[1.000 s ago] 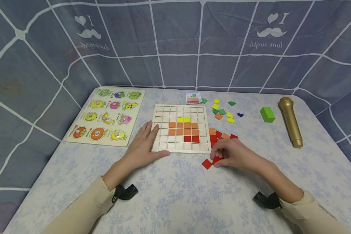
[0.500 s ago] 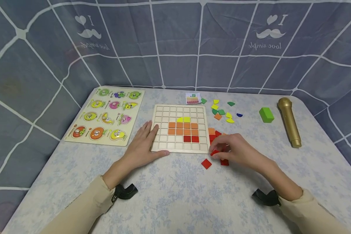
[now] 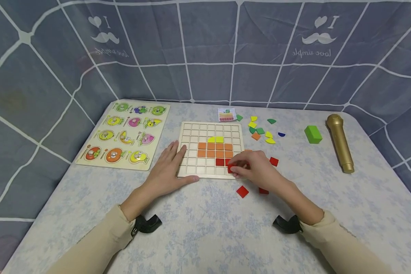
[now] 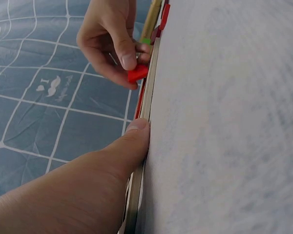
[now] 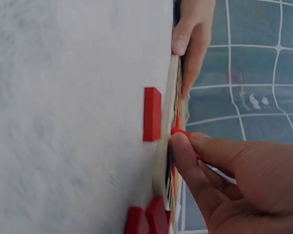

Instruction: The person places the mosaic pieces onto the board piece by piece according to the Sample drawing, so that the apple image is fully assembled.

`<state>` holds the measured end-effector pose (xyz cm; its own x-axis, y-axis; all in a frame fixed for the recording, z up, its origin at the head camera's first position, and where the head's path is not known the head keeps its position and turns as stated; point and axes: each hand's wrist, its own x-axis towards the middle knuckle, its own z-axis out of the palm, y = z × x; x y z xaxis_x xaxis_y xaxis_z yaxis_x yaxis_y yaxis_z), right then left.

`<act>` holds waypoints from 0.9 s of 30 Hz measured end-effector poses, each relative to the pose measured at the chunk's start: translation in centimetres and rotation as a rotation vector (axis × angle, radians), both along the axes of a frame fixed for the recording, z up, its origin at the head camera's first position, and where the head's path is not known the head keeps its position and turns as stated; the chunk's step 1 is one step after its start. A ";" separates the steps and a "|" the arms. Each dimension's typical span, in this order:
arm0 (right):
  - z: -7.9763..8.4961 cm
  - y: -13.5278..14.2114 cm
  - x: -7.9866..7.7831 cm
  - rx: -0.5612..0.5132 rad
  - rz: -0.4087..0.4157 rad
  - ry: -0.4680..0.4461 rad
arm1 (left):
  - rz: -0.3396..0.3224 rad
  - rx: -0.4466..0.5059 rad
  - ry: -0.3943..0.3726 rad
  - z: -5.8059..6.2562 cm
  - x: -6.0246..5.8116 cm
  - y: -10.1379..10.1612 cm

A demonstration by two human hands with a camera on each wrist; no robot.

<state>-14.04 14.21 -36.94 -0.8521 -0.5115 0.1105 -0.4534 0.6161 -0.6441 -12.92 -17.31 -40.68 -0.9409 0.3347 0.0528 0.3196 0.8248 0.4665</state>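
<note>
A wooden grid board (image 3: 200,170) lies on the table, with yellow, orange and red tiles set in some of its cells. Along its left edge rests my left hand (image 3: 166,169), fingers straight and thumb at the front edge. My right hand (image 3: 260,171) pinches a red square tile (image 4: 137,74) between thumb and fingertips, above the board's front right part, just in front of two red tiles in the grid. In the right wrist view a loose red tile (image 5: 152,114) lies on the table close to the board's front edge. My right hand hides part of the tile pile on the right.
A small pattern card (image 3: 227,114) lies behind the board. Green, yellow, orange and blue pieces (image 3: 256,136) are scattered behind right. Farther right are a green block (image 3: 313,134) and a gold microphone (image 3: 340,143). A fruit puzzle board (image 3: 123,135) lies on the left.
My right hand has picked up a red tile from the table in front of the pile and carried it left over the board. My left hand has stayed in place.
</note>
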 end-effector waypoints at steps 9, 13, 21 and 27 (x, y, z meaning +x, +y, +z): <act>-0.4 -0.5 0.3 0.058 0.010 0.129 | -0.003 0.006 -0.003 0.2 0.0 0.1; -0.4 -0.2 0.5 0.071 0.037 0.123 | -0.004 0.010 0.000 0.3 0.0 0.1; -0.3 1.5 2.0 0.087 0.080 0.075 | -0.007 -0.004 0.008 0.2 -0.1 0.1; -0.1 2.7 3.0 0.136 0.198 -0.009 | -0.001 0.000 -0.004 0.2 0.0 0.1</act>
<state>-11.05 16.91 -37.05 -0.7340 -0.6787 0.0224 -0.5691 0.5967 -0.5658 -12.93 -17.25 -40.46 -0.9407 0.3356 0.0490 0.3184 0.8243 0.4681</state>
